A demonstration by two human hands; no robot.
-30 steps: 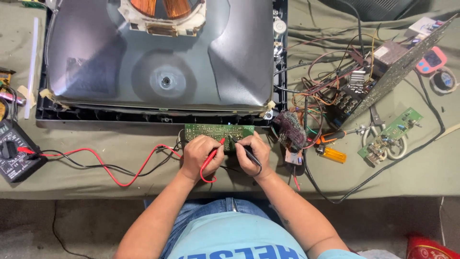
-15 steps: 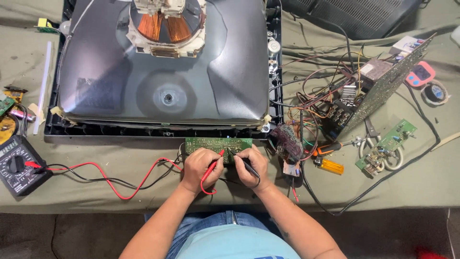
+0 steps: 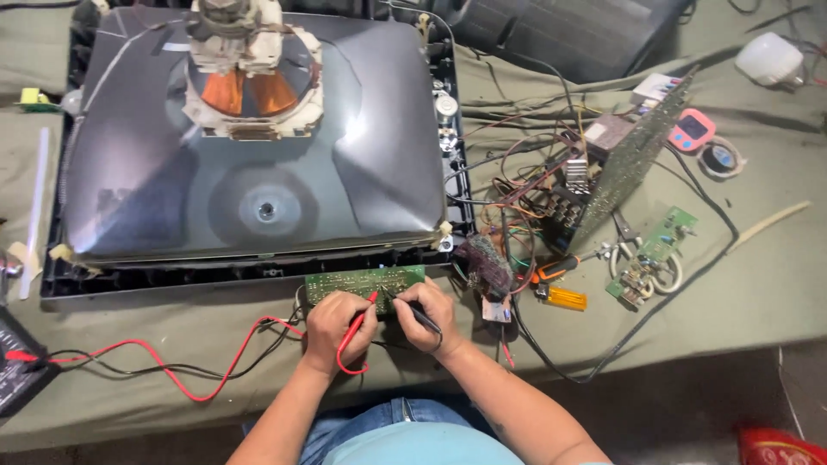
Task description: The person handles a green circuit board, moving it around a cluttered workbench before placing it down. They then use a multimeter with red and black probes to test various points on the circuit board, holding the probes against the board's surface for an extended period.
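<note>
My left hand (image 3: pixel 338 324) grips a red test probe (image 3: pixel 363 312) with its tip on a small green circuit board (image 3: pixel 362 282). My right hand (image 3: pixel 422 315) holds a black test probe (image 3: pixel 417 315), also pointed at that board. The board lies on the green cloth just in front of a large grey picture tube (image 3: pixel 258 146) lying face down. Red and black leads (image 3: pixel 198 370) run left from the probes to a black multimeter (image 3: pixel 15 370) at the left edge.
A big tilted circuit board (image 3: pixel 629 164) with tangled wires stands to the right. Near it lie a small green board (image 3: pixel 659 250), an orange-handled screwdriver (image 3: pixel 551 269), an amber lighter (image 3: pixel 564 298), a pink device (image 3: pixel 694 129) and a white bulb (image 3: pixel 769 58). The table's front edge (image 3: pixel 603 379) runs below.
The view has shifted, so the tube and table sit lower and a little right in frame. Both hands stay on the small board with the probes.
</note>
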